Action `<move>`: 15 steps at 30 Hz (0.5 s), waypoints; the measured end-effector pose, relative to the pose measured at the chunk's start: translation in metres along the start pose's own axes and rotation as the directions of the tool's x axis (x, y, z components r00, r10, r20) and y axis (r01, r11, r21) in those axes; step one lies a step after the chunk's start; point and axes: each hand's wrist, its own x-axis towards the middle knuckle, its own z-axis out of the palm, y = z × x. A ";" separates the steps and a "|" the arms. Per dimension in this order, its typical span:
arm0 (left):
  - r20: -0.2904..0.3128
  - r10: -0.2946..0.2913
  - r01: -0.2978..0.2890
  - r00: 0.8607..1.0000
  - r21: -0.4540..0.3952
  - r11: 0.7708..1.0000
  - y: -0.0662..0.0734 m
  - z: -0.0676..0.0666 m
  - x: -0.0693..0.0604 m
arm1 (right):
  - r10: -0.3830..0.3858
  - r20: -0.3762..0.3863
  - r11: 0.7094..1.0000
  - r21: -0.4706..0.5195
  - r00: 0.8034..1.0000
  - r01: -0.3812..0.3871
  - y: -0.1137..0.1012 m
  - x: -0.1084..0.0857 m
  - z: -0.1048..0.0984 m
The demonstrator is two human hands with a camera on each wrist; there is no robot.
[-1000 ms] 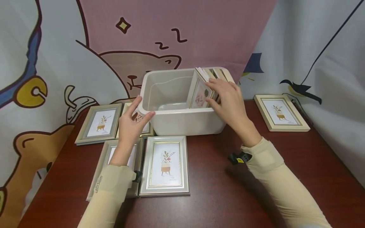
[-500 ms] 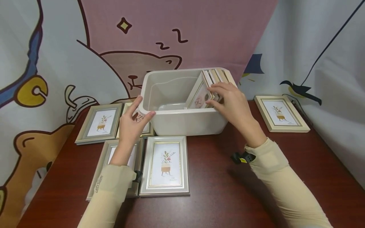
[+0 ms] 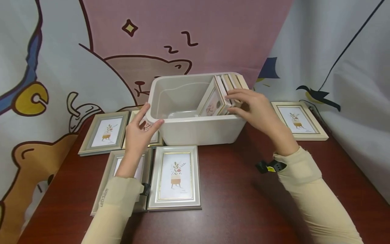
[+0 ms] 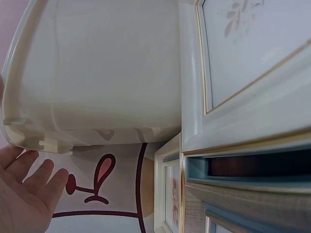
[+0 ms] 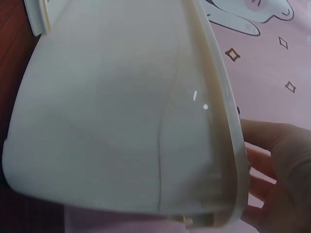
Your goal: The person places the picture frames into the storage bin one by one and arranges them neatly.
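Observation:
A light grey plastic bin [image 3: 201, 130] stands at the back of the table. Several picture frames [image 3: 230, 83] stand side by side in its right end, the leftmost frame [image 3: 212, 102] leaning right with its picture facing left. My right hand [image 3: 259, 108] is over the bin's front right rim, index finger and thumb at the near edges of these frames; its other fingers are partly hidden. At the bin's front left corner my left hand [image 3: 137, 134] touches the rim with thumb and index finger. Its fingers [image 4: 48, 189] look spread and fairly straight in the left wrist view.
Several frames lie left of and before the bin: a greyish one [image 3: 105, 132], a white one [image 3: 175, 178], and others partly under the left arm. A cream frame [image 3: 300, 120] lies at the right on the dark red table [image 3: 237, 203]. A printed curtain [image 3: 219, 37] hangs behind.
The leftmost frame in the bin has tilted right against the others. My right hand has shifted right and slightly down with it. My left hand stays at the bin's corner.

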 end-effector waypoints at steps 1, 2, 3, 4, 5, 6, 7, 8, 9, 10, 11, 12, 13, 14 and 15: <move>-0.001 0.000 0.000 1.000 -0.002 1.000 0.000 0.000 0.000 | -0.006 -0.003 1.000 0.010 1.000 0.006 0.002 -0.002 -0.002; -0.002 -0.001 0.001 1.000 -0.003 1.000 0.000 0.000 0.000 | -0.012 -0.006 1.000 0.015 1.000 0.012 0.004 -0.003 -0.004; -0.002 -0.001 0.001 1.000 -0.003 1.000 0.000 0.000 0.000 | -0.022 -0.012 1.000 0.021 1.000 0.022 0.006 -0.004 -0.005; -0.001 0.000 0.000 1.000 -0.003 1.000 0.000 0.000 -0.001 | -0.029 -0.017 0.999 0.026 0.999 0.030 0.007 -0.006 -0.007; 0.001 0.000 0.000 1.000 -0.005 1.000 0.000 0.000 -0.001 | -0.037 -0.019 0.999 0.027 0.999 0.037 0.008 -0.008 -0.009; 0.003 0.000 0.000 1.000 -0.007 1.000 0.000 0.000 -0.001 | -0.046 -0.023 0.999 0.025 0.999 0.046 0.010 -0.010 -0.011; 0.003 -0.002 0.002 1.000 -0.008 1.000 0.000 0.000 -0.001 | -0.056 -0.026 0.998 0.023 0.998 0.056 0.012 -0.011 -0.012; 0.005 -0.003 0.003 1.000 -0.007 1.000 0.000 -0.001 -0.001 | -0.062 -0.028 0.998 0.019 0.998 0.062 0.013 -0.013 -0.014; 0.006 -0.005 0.005 1.000 -0.006 1.000 0.000 -0.001 0.000 | -0.063 -0.029 0.998 0.016 0.998 0.064 0.015 -0.015 -0.016; 0.007 -0.007 0.007 1.000 -0.006 1.000 0.000 -0.001 -0.001 | -0.062 -0.029 0.998 0.012 0.998 0.062 0.016 -0.017 -0.018; 0.009 -0.009 0.009 1.000 -0.007 1.000 0.000 -0.001 -0.001 | -0.058 -0.026 0.998 0.012 0.998 0.058 0.018 -0.019 -0.020; 0.010 -0.010 0.010 1.000 -0.005 1.000 0.000 -0.001 -0.001 | -0.051 -0.025 0.999 0.013 0.998 0.051 0.019 -0.020 -0.022; 0.011 -0.011 0.011 1.000 -0.003 1.000 0.000 -0.001 -0.001 | -0.040 -0.021 0.999 0.013 0.999 0.041 0.021 -0.023 -0.024; 0.012 -0.009 0.010 1.000 -0.005 1.000 -0.001 -0.002 -0.001 | -0.029 -0.018 1.000 0.012 0.999 0.029 0.022 -0.024 -0.026; 0.013 -0.009 0.009 1.000 -0.007 1.000 -0.001 -0.002 -0.001 | -0.019 -0.014 1.000 0.009 1.000 0.019 0.024 -0.026 -0.028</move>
